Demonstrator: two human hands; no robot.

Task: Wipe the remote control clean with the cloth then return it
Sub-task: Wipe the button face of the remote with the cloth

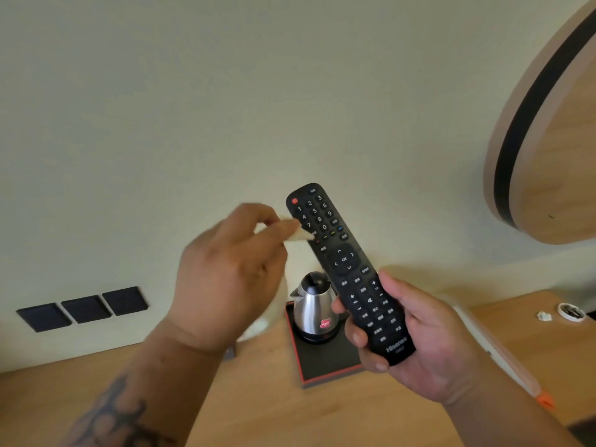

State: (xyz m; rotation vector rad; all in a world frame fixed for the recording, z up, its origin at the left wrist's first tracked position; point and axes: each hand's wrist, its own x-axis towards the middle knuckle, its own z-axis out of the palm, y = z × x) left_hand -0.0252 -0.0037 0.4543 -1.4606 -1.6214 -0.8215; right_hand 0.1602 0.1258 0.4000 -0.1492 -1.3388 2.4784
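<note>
A long black remote control [342, 259] with white-marked buttons is held upright and tilted left, its button face toward me. My right hand [419, 343] grips its lower end. My left hand [225, 272] is raised beside the remote's left edge, fingers pinched on a small pale cloth [298, 233]. The cloth's tip touches the remote near the number keys. Most of the cloth is hidden inside my fingers.
Below the hands a steel kettle [314, 306] stands on a black tray with a red rim [322, 369] on the wooden desk [264, 408]. Three dark wall sockets [84, 308] sit at the left. A round wooden panel [554, 140] hangs at the upper right. Small white items [571, 312] lie far right.
</note>
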